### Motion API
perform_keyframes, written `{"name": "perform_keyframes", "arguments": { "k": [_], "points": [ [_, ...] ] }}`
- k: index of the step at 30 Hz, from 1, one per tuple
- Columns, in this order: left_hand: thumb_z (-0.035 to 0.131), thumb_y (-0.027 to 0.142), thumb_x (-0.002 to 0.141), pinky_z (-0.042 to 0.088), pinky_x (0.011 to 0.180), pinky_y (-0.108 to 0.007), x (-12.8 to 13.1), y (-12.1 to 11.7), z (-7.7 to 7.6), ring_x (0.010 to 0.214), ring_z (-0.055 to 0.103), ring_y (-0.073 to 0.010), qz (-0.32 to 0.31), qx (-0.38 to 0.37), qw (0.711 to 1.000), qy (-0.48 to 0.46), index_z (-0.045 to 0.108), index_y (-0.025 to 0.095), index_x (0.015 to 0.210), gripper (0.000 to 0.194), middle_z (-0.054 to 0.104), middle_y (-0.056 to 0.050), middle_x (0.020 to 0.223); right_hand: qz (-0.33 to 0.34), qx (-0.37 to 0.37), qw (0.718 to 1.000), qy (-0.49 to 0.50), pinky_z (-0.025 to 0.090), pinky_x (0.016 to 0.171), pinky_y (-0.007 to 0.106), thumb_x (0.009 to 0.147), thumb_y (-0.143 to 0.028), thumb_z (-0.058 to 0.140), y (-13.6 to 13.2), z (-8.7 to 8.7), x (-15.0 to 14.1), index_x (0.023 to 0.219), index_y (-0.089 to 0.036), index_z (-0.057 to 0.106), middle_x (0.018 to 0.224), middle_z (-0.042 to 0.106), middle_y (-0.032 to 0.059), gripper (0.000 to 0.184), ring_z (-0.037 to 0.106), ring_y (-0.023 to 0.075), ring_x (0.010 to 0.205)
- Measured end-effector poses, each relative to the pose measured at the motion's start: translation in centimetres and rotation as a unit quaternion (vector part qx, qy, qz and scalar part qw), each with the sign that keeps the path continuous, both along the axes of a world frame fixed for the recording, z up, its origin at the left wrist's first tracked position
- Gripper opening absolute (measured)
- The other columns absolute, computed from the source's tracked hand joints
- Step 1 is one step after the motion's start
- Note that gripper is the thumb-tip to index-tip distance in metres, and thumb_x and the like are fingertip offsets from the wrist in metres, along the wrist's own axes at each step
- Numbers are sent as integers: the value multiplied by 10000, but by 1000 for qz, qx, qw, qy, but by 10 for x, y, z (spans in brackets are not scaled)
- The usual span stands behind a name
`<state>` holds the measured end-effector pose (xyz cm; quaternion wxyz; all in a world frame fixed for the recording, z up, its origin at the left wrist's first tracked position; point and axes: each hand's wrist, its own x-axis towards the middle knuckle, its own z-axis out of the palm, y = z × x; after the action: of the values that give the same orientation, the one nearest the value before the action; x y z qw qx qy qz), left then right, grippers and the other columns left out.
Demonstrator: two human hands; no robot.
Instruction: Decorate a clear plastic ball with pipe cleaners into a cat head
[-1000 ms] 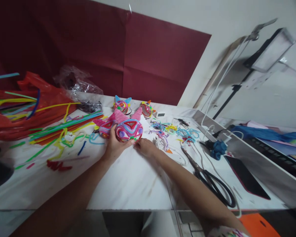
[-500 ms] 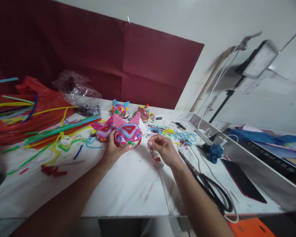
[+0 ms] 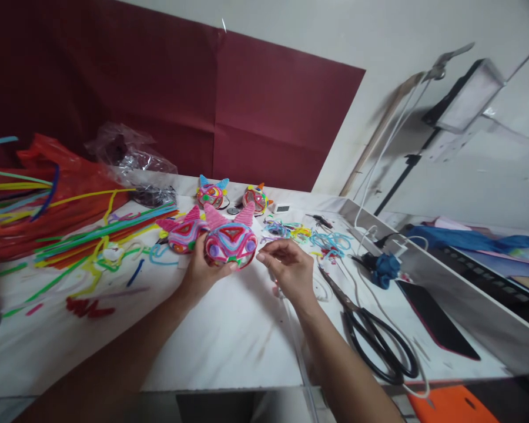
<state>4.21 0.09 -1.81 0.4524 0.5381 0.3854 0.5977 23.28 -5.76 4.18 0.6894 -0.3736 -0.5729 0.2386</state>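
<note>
A pink, blue and red pipe-cleaner animal head [image 3: 230, 242] with two pink pointed ears is in my left hand [image 3: 199, 271], thumb along its lower edge. My right hand [image 3: 290, 269] is just right of the head, thumb and forefinger pinched together; anything between them is too small to make out. Beneath the right hand lies a pale device with a cord, mostly hidden. A similar pink-eared head [image 3: 183, 235] sits directly behind my left hand. Farther back stand a blue-eared head [image 3: 211, 192] and an orange-eared one [image 3: 254, 200].
Large black-handled scissors [image 3: 374, 335] lie at the right beside a black phone-like slab [image 3: 438, 320]. Loose pipe cleaners [image 3: 110, 235] and a red plastic bag [image 3: 70, 170] cover the left. Cut scraps [image 3: 330, 241] and white cables lie at right, near a low ledge [image 3: 462, 299].
My right hand has shifted left, closer to the animal head, and now covers more of the pale device on the table. The left hand still holds the head. The view has shifted slightly.
</note>
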Motion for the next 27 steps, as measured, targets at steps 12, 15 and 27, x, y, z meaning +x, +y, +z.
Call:
{"name": "perform_keyframes", "arguments": {
  "k": [12,15,27],
  "points": [
    [973,432,499,524,1104,-526,1,-5,-2,1357,586,-388,-25,11,1000,2,397,257,1446,1123,580,-174,1458,-80,141,977,-139,527,581,286,891,-420,819,-5,0,-1,776,-225,725,730,750,21,245,635,141,595],
    [982,433,471,551,1066,-534,3,-6,-2,1320,612,-398,-19,5,1000,-1,394,261,1442,1148,577,-178,1453,-92,148,973,-150,520,571,297,905,-426,802,-6,0,-1,773,-226,717,722,745,24,254,630,148,585],
    [978,472,492,505,1123,-558,1,-6,-7,1363,575,-409,-34,30,999,5,399,247,1446,1139,559,-187,1452,-92,169,967,-164,519,588,302,906,-404,808,-7,-1,1,778,-233,702,713,738,16,238,650,158,609]
  ]
}}
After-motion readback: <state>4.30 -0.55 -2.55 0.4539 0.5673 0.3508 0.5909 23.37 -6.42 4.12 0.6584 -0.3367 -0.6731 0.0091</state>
